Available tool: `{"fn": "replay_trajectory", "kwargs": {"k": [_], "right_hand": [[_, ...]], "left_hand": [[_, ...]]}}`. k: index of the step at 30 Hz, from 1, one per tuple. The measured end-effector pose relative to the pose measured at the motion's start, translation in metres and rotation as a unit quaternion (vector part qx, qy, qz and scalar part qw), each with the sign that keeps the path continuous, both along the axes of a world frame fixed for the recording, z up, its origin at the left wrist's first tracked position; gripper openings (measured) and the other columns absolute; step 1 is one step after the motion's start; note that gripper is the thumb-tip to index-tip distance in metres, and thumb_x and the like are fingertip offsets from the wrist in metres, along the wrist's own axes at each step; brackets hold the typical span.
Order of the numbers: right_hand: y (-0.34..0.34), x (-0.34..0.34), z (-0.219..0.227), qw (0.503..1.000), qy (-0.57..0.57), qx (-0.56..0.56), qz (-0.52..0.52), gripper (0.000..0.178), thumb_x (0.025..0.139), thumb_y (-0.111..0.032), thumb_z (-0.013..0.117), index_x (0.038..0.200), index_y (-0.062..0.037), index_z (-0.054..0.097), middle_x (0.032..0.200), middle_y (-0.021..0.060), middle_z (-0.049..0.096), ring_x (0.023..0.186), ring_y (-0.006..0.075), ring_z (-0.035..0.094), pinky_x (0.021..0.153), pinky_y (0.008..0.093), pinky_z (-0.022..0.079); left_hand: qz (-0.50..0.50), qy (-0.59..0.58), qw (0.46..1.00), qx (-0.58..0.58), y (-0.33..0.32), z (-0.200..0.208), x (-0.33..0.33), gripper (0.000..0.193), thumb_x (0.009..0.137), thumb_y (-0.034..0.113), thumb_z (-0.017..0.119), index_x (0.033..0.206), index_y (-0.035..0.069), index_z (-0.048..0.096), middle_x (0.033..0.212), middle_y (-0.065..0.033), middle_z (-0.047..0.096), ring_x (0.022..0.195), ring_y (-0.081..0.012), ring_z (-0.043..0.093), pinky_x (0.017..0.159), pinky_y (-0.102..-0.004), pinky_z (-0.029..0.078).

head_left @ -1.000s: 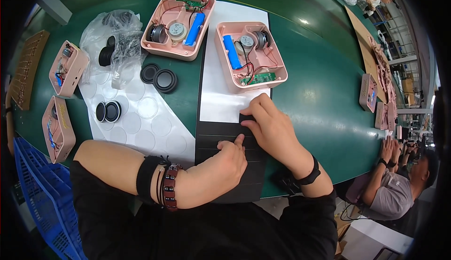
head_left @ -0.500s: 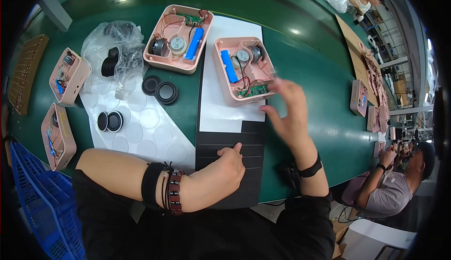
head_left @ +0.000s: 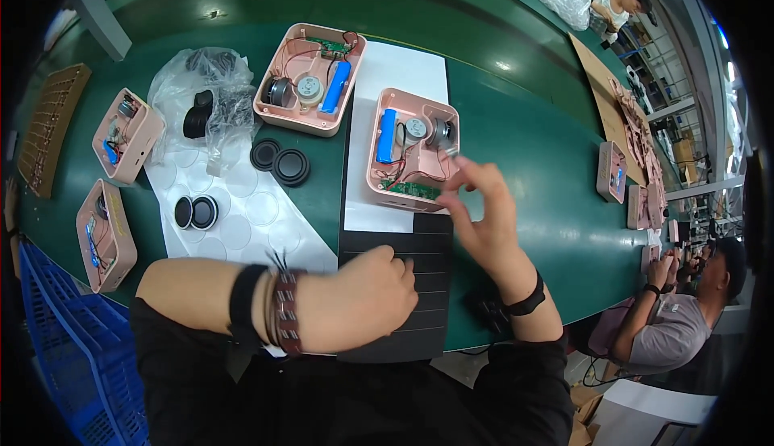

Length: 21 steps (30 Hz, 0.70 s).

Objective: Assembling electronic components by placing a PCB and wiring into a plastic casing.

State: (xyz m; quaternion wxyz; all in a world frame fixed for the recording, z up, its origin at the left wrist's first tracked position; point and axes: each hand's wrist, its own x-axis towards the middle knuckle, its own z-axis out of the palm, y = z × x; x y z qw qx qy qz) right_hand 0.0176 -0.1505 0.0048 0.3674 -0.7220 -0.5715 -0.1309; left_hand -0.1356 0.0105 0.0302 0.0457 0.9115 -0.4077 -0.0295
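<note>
Left hand (head_left: 375, 293) curled over black sheet (head_left: 395, 329), lower centre, right hand (head_left: 488, 224) raised, fingers bent by pink box (head_left: 395, 199), upper centre, either's grip impossible to tell.

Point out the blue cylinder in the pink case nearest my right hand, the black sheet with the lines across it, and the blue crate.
Blue cylinder (head_left: 386, 136): head view, middle of its side.
Black sheet (head_left: 432, 301): head view, bare right part.
Blue crate (head_left: 72, 345): head view, its wall.

Blue plastic crate (head_left: 71, 345), brown board (head_left: 55, 130), grey post (head_left: 102, 17), grey-shirted co-worker (head_left: 671, 331)
</note>
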Motion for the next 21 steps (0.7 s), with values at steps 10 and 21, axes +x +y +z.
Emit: {"fn": "replay_trajectory", "kwargs": {"k": [10, 21], "right_hand": [[0.012, 0.017, 0.024, 0.993, -0.032, -0.115, 0.001, 0.068, 0.075, 0.003, 0.072, 0.136, -0.0087, 0.045, 0.088, 0.0061, 0.062, 0.086, 0.0234, 0.056, 0.076, 0.0343, 0.046], [0.032, 0.023, 0.017, 0.953, 0.295, -0.048, 0.045, 0.06, 0.081, 0.011, 0.061, 0.136, -0.0041, 0.042, 0.083, 0.0057, 0.059, 0.076, 0.0124, 0.059, 0.074, 0.0257, 0.048]], "left_hand": [[0.259, -0.092, 0.905, -0.324, 0.04, -0.003, 0.071, 0.028, 0.076, 0.021, 0.075, 0.093, 0.007, 0.057, 0.083, -0.0065, 0.058, 0.083, -0.0273, 0.056, 0.071, -0.038, 0.044], [0.303, -0.12, 0.881, -0.342, 0.04, -0.014, 0.078, 0.018, 0.076, 0.011, 0.071, 0.089, 0.008, 0.059, 0.08, -0.003, 0.061, 0.08, -0.0234, 0.056, 0.074, -0.0345, 0.038]]}}
